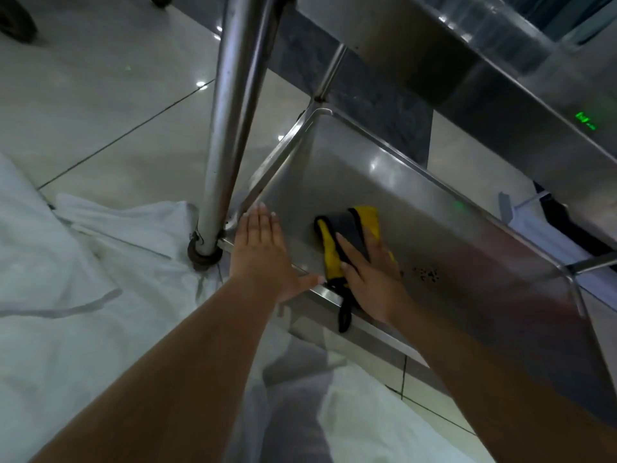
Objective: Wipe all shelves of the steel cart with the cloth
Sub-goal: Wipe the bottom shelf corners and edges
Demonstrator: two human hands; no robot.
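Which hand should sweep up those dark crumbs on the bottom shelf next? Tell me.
Right. The right hand already presses the yellow and grey cloth flat on the steel bottom shelf, beside the dark crumbs. The left hand rests empty at the far corner.

white cloth sheet point(66, 262) lies crumpled on the glossy tiled floor point(100, 105).

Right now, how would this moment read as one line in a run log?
step: wiping bottom shelf | right hand: pressing cloth flat | left hand: open, on shelf corner | dark specks: unwiped

Utility room; tiled floor point(100, 105); white linen point(66, 295)
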